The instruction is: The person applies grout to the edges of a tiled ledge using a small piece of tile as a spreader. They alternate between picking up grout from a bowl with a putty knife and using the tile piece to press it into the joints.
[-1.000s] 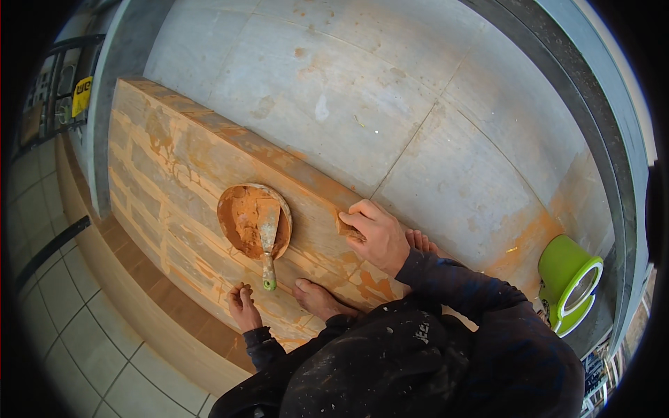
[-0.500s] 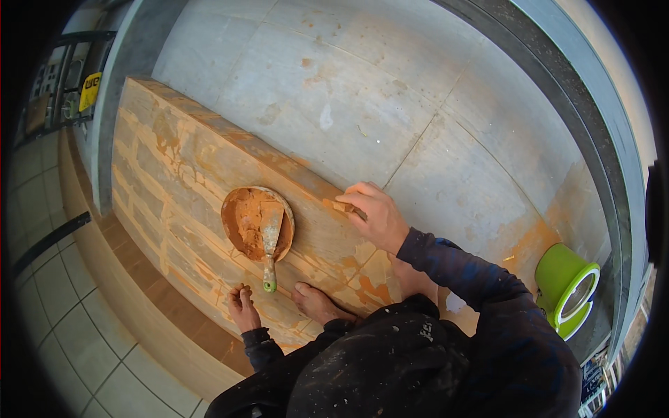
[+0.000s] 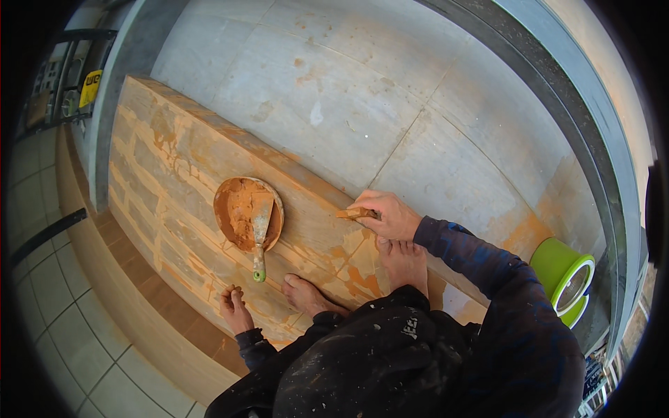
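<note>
Orange-brown paste [image 3: 240,209] sits in good supply inside a round, smeared bowl [image 3: 278,217], where a metal putty knife [image 3: 260,226] with a green-ended handle leans on the rim. The bowl stands on a wood-toned tiled step [image 3: 310,202], whose work looks only part done: many joints toward its left appear filled, yet streaks and thick smears lie unwiped across the tile faces. The hands are well apart. The right hand [image 3: 395,216] pinches a small flat paste-coated piece [image 3: 354,213] by the step's far edge, near the bare right foot [image 3: 405,265]. The left hand [image 3: 237,310], fingertips stained, curls low over the streaked tiles; whether it grips anything cannot be told.
</note>
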`<action>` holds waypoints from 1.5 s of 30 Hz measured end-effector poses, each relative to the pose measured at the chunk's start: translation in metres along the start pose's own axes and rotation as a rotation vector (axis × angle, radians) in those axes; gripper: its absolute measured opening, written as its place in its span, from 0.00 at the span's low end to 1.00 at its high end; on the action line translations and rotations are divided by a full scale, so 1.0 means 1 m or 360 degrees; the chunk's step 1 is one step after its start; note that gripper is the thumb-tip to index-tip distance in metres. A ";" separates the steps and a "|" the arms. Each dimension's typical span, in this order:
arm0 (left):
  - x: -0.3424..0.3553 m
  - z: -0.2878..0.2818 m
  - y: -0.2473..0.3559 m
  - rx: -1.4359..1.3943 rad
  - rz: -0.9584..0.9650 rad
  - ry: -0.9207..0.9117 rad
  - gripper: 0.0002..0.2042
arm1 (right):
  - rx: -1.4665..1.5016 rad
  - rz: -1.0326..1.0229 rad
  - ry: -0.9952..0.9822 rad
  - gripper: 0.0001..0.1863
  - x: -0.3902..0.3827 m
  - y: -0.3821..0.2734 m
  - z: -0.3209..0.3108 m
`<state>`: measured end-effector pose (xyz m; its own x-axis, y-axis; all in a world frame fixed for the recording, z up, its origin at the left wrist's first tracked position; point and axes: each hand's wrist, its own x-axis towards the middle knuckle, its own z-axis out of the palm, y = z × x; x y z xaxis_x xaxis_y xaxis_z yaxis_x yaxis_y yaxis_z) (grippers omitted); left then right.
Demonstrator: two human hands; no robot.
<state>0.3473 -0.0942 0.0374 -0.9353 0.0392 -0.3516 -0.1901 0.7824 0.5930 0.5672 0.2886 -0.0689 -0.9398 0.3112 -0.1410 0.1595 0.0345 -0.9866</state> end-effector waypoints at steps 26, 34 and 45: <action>-0.040 -0.030 -0.039 -0.0048 -0.0070 0.0083 0.09 | 0.0234 -0.0009 -0.0069 0.14 0.035 0.030 0.004; -0.021 -0.015 -0.033 0.0069 0.0002 -0.0042 0.10 | 0.0000 -0.0074 -0.0056 0.22 -0.081 0.036 -0.022; -0.014 0.001 0.051 0.0201 0.0568 -0.0494 0.09 | 0.1084 0.0608 0.0701 0.20 -0.068 0.086 -0.013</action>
<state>0.3505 -0.0544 0.0719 -0.7989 0.4870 -0.3529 0.1820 0.7550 0.6299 0.6483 0.2827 -0.1431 -0.6358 0.5273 -0.5637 0.0916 -0.6735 -0.7335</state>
